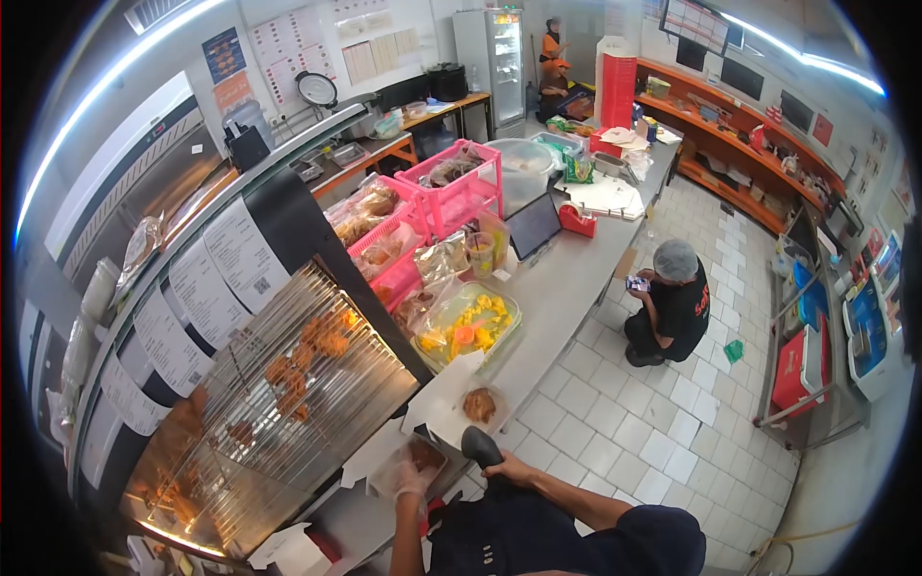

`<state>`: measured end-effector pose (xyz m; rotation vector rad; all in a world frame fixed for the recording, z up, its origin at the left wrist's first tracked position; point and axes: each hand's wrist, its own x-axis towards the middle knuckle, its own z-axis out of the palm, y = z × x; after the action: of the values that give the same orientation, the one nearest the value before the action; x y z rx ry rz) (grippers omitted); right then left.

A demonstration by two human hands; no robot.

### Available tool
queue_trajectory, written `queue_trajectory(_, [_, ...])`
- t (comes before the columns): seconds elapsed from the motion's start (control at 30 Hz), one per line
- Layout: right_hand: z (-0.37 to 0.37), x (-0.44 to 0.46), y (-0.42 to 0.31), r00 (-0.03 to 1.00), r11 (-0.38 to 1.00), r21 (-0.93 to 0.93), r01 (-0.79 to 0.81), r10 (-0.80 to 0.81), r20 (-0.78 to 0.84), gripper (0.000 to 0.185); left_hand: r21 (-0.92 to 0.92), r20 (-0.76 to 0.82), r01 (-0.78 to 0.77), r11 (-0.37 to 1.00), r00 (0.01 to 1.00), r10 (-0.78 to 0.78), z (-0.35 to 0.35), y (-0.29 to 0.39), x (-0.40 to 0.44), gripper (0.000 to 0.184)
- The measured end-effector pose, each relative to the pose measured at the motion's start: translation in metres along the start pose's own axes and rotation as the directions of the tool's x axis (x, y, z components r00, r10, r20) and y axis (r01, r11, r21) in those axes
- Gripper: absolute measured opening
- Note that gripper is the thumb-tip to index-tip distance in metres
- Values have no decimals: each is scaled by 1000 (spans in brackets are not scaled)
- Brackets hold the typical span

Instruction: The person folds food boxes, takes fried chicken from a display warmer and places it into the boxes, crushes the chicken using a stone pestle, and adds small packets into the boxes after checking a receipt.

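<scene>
My left hand [411, 478], in a clear plastic glove, is at an open paper box [382, 480] with brown food inside; its fingers are blurred. My right hand [509, 468] is wrapped round a dark, rounded object [480, 446], which I cannot identify. Just beyond, a second open white box [437, 408] holds a round brown piece of food [479, 405]. Behind it stands a clear tub [514, 324] of yellow pieces with an orange cup [465, 335] in it.
A lit display rack [279, 384] with fried food stands left. Pink crates [449, 182], a tablet [534, 227] and a red dispenser [577, 221] line the counter [552, 288]. A person [672, 307] crouches on the tiled floor with a phone. Two people are farther back.
</scene>
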<state>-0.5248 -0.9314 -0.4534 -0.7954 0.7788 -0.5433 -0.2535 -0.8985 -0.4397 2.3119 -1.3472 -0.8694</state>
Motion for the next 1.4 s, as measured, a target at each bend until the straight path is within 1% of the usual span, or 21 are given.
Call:
queue_trajectory(0.07, [0,2,-1,1000,1000,24,-11,11,1,38,-19,62,42,999,997,-41,-12,14,-11,82])
queue_trajectory(0.1, [1,2,-1,1000,999,49,-22,22,0,37,-17,64,45,999,997,-44,-1,0,-2,82])
queue_trajectory(0.13, [0,4,0,1000,998,52,-27,27,0,37,-83,44,2,997,999,2,20,-25,15,80])
queue_trajectory(0.2, [-3,11,8,1000,997,76,-17,18,-10,36,-144,26,-34,989,999,38,24,-35,16,77])
queue_trajectory(0.27, [-4,15,12,1000,997,83,-6,8,-17,36,29,41,18,999,999,-19,-3,-5,3,77])
queue_trajectory(0.4, [-2,16,12,999,998,54,41,-40,-8,39,45,31,24,999,999,-26,-13,6,-4,79])
queue_trajectory(0.43, [0,17,11,999,998,54,41,-41,-7,39,62,35,46,997,998,-49,-12,8,-3,79])
queue_trajectory(0.53, [-3,20,8,998,999,-3,47,-47,-29,40,63,65,62,996,996,-66,-15,15,-7,76])
queue_trajectory(0.6, [-1,20,9,998,996,-61,67,-67,-3,38,54,91,63,997,994,-67,-16,16,-8,74])
queue_trajectory(0.7, [4,18,6,994,994,-18,104,-105,-11,37,111,78,85,990,993,-94,-9,4,-3,73])
queue_trajectory(0.77, [8,14,0,996,996,3,86,-86,-25,38,39,40,54,998,998,-55,12,-24,12,72])
queue_trajectory(0.83, [10,10,2,997,998,26,62,-61,-39,39,16,47,83,996,995,-84,19,-36,14,76])
queue_trajectory(0.87, [8,12,-1,998,998,-5,61,-61,-30,39,4,48,93,996,995,-93,23,-40,16,78])
queue_trajectory(1.0, [5,13,0,998,994,-90,69,-68,11,39,32,48,93,995,994,-94,3,-19,-4,79])
queue_trajectory(1.07, [5,15,2,997,993,-94,73,-71,21,39,55,41,82,995,996,-84,-7,-6,-6,79])
queue_trajectory(1.1, [6,14,4,998,994,-86,67,-65,27,39,52,40,82,995,996,-84,-1,-14,-2,79])
queue_trajectory(1.17, [6,13,4,997,994,-86,60,-55,58,40,-68,59,14,998,998,-10,18,-44,11,78])
queue_trajectory(1.23, [6,14,4,995,995,-85,50,-43,89,41,-64,62,13,998,998,-9,15,-37,10,79])
queue_trajectory(1.3, [7,13,8,993,979,-178,97,-83,86,41,-58,71,16,998,997,-12,17,-38,6,80])
queue_trajectory(1.37, [5,13,8,992,979,-181,91,-73,104,45,-53,-27,-38,998,999,37,34,-54,17,58])
queue_trajectory(1.4, [6,13,9,990,980,-181,87,-65,121,49,-54,-25,-33,998,999,31,49,-73,28,58])
